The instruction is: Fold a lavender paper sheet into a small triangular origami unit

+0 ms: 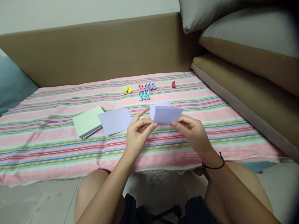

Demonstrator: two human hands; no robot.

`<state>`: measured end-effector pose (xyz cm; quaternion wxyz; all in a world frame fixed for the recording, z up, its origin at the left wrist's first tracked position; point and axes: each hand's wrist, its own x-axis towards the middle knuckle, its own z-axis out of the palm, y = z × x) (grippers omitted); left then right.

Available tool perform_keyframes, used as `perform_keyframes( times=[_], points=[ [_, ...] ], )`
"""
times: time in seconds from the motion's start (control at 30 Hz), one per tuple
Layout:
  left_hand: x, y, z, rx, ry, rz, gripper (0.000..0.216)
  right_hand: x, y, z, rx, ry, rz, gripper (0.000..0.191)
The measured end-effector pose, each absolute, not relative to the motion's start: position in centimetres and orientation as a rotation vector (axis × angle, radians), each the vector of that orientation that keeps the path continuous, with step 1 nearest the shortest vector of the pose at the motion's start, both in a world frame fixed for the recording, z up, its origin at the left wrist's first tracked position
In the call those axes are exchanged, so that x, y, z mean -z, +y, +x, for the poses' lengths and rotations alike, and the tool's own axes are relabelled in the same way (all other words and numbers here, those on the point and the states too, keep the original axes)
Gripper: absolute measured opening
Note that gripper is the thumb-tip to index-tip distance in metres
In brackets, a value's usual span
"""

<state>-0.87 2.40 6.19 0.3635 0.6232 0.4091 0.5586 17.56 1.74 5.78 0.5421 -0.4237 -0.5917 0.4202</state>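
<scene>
A folded sheet of lavender paper (167, 115) is held up between my two hands above the striped cloth. My left hand (139, 130) pinches its lower left corner between thumb and fingers, with the index finger raised. At the lower right corner, my right hand (192, 130) grips the same paper, thumb in front. Behind it shows another lavender surface (161, 104); whether this is a flap or a separate sheet I cannot tell. Left of my left hand lies a flat lavender sheet (115, 120), beside a stack of paper with a pale green top (87, 119).
Several small folded paper pieces stand farther back: yellow (127, 90), pink (141, 87), purple (150, 86), turquoise (144, 95) and red (173, 84). The striped cloth (58, 140) covers the seat. A brown backrest (105, 49) rises behind, and stacked cushions (252, 71) stand at the right.
</scene>
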Motion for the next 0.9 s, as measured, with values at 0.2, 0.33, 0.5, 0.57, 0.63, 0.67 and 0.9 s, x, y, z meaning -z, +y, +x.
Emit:
perform_keyframes(
  times=[0.2,0.33,0.5,0.57,0.63,0.67,0.9],
  points=[
    [-5.95,2.35,-0.64,-1.453,0.994,1.421,0.013,-5.70,1.78,17.28,-0.871,-1.463,-1.033,0.021],
    [-5.81,2.48,-0.64,-1.441,1.008,1.243,0.014,-5.21,1.85,17.21,-0.891,-1.489,-1.037,0.021],
    [-6.04,2.30,-0.56,-1.436,1.068,1.215,0.018,-5.04,1.78,16.92,-1.016,-1.377,-1.022,0.020],
    [-6.18,2.16,-0.45,-1.405,1.080,1.230,0.020,-5.14,1.70,16.78,-1.091,-1.270,-1.015,0.021],
    [-6.34,2.00,-0.29,-1.371,1.090,1.241,0.021,-5.23,1.63,16.66,-1.124,-1.181,-1.001,0.024],
    [-6.44,1.93,-0.21,-1.358,1.095,1.245,0.021,-5.25,1.61,16.63,-1.126,-1.148,-0.992,0.025],
    [-6.66,1.72,0.07,-1.352,1.064,1.193,0.020,-5.19,1.62,16.57,-1.118,-1.096,-1.013,0.036]
  ],
)
